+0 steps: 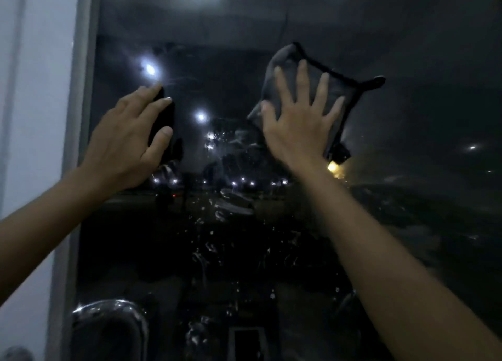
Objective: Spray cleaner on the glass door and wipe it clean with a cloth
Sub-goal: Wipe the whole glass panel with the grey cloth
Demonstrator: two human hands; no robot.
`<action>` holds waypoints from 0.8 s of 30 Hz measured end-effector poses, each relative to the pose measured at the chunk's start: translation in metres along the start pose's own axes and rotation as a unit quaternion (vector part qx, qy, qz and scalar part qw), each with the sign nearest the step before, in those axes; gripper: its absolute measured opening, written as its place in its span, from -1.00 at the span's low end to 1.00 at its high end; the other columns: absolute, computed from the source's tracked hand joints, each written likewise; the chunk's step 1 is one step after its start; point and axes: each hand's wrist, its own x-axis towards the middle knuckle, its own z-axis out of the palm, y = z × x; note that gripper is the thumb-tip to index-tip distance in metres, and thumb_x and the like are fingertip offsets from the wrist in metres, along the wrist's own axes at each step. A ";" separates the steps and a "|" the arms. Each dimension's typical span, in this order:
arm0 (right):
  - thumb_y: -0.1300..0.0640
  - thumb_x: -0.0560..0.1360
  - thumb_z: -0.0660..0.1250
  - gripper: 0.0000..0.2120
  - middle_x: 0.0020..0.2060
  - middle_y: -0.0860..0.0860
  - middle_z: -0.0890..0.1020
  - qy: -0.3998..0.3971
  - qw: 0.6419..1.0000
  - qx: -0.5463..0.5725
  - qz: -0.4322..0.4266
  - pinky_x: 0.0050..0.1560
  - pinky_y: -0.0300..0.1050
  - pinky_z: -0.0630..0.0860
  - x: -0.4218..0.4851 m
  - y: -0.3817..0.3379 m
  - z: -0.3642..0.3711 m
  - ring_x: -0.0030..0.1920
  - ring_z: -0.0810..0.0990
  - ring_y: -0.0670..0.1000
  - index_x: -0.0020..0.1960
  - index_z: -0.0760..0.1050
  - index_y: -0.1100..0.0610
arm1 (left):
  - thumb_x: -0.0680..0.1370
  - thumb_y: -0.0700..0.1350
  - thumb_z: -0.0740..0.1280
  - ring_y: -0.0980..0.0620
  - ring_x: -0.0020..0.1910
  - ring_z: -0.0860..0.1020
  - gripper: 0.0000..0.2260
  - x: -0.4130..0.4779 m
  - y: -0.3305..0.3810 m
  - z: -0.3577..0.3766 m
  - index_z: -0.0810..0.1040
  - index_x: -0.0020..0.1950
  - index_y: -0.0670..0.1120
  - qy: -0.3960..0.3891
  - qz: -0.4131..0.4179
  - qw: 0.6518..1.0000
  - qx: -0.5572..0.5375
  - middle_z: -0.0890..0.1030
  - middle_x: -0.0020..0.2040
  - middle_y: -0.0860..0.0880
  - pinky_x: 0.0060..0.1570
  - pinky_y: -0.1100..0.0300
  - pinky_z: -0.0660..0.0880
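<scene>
Bare along the whole visible length, with short plain nails, both at the left hand [127,140] toward nine o'clock and at the right hand [296,124] toward one o'clock.

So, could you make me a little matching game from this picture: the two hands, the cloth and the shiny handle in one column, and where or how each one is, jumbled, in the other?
Things:
1. left hand
2. right hand
3. cloth
4. metal handle

Descriptions:
a. grey with a dark edge, pressed to the glass door
b. shiny, at the bottom left
c. spread flat on the cloth
d. fingers straight on bare glass, holding nothing

Pairs: 1-d, 2-c, 3-a, 4-b.
</scene>
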 end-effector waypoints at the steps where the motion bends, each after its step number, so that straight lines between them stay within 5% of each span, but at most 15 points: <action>1: -0.23 0.57 0.03 -0.42 0.59 -0.01 -0.03 0.013 0.999 -0.003 -0.052 0.42 0.39 -0.22 -0.019 -0.015 0.006 0.56 -0.13 0.23 0.56 0.05 -0.17 | 0.54 0.10 0.04 -0.18 0.46 0.25 -0.45 -0.003 -0.003 -0.001 0.37 0.42 -0.20 -0.003 0.003 1.000 0.001 0.29 0.48 -0.18 0.37 -0.14 0.26; 6: -0.30 0.48 0.08 -0.39 0.56 -0.01 0.16 -0.015 0.961 -0.024 -0.274 0.36 0.39 0.07 -0.063 -0.036 0.018 0.55 0.05 0.21 0.50 0.24 -0.17 | 0.55 0.08 0.04 -0.22 0.43 0.28 -0.47 -0.017 -0.015 -0.011 0.39 0.40 -0.21 -0.015 0.013 1.000 0.015 0.33 0.46 -0.20 0.35 -0.16 0.26; 15: -0.38 0.54 -0.06 -0.34 0.59 -0.02 -0.06 0.003 1.000 -0.011 -0.020 0.42 0.40 -0.19 -0.010 -0.061 0.012 0.56 -0.14 0.23 0.57 0.00 -0.16 | 0.54 0.04 0.07 -0.22 0.44 0.27 -0.50 -0.058 -0.047 -0.026 0.42 0.39 -0.19 -0.016 0.012 0.997 0.075 0.35 0.44 -0.21 0.38 -0.13 0.17; 18: -0.39 0.50 -0.03 -0.34 0.58 0.00 0.07 0.025 0.990 -0.016 -0.139 0.42 0.41 -0.10 -0.053 -0.091 0.026 0.55 -0.03 0.25 0.54 0.15 -0.16 | 0.53 0.03 0.08 -0.20 0.47 0.22 -0.49 -0.072 -0.054 -0.024 0.39 0.41 -0.19 -0.009 0.010 0.997 0.069 0.32 0.46 -0.21 0.44 -0.10 0.07; 22: -0.35 0.49 0.11 -0.37 0.55 0.03 0.19 -0.009 0.918 -0.039 -0.394 0.35 0.34 0.07 -0.098 -0.104 0.036 0.54 0.09 0.24 0.49 0.28 -0.13 | 0.53 0.00 0.10 -0.17 0.50 0.15 -0.49 -0.076 -0.058 -0.021 0.38 0.41 -0.20 0.008 0.005 0.999 0.050 0.26 0.49 -0.20 0.47 -0.01 0.00; 24: -0.34 0.48 0.13 -0.39 0.53 0.03 0.23 -0.004 0.901 -0.046 -0.431 0.31 0.28 0.14 -0.077 -0.095 0.033 0.53 0.14 0.21 0.47 0.31 -0.15 | 0.52 0.00 0.09 -0.17 0.51 0.11 -0.47 -0.077 -0.059 -0.021 0.33 0.44 -0.21 0.017 -0.007 0.999 0.037 0.22 0.51 -0.20 0.47 0.04 -0.02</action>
